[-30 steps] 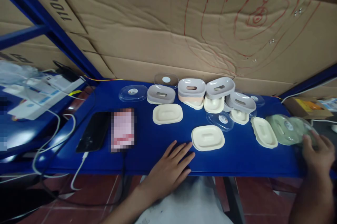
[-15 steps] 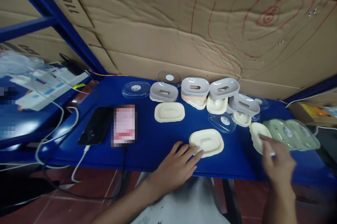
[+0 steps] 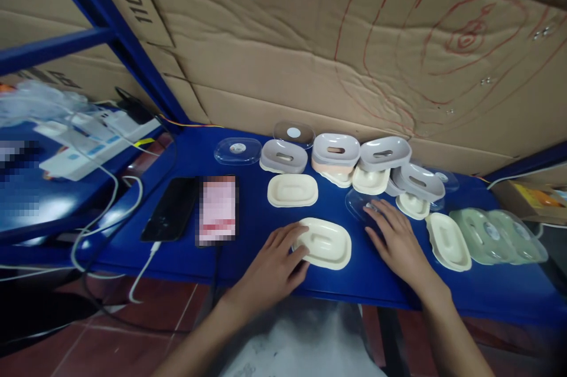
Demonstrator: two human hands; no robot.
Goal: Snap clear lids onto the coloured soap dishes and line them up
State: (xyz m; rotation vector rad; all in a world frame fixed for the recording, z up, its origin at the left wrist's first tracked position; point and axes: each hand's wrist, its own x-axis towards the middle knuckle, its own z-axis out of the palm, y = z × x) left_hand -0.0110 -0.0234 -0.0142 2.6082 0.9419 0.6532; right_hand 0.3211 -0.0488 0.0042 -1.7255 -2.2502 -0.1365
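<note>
My left hand (image 3: 277, 262) grips the left rim of an oval cream dish (image 3: 330, 244) with a raised middle, between thumb and fingers. My right hand (image 3: 398, 244) is open, its fingertips resting over a clear oval lid (image 3: 354, 204) with a round sticker, partly hidden under them. Right of that hand lies another cream dish (image 3: 448, 241), beside two green lidded boxes (image 3: 482, 236). A third cream dish (image 3: 292, 190) sits behind my left hand.
Along the cardboard wall (image 3: 266, 40) stand several grey slotted trays (image 3: 335, 149), some stacked on cream or peach pieces, with clear lids (image 3: 237, 151) among them. At left are a black phone (image 3: 169, 210), a second device with a blurred screen (image 3: 218, 208), cables and a power strip (image 3: 100, 146).
My right hand has let go of the right-hand cream dish and moved left onto the clear lid. The cream dish at my left hand has shifted left. The view has turned slightly.
</note>
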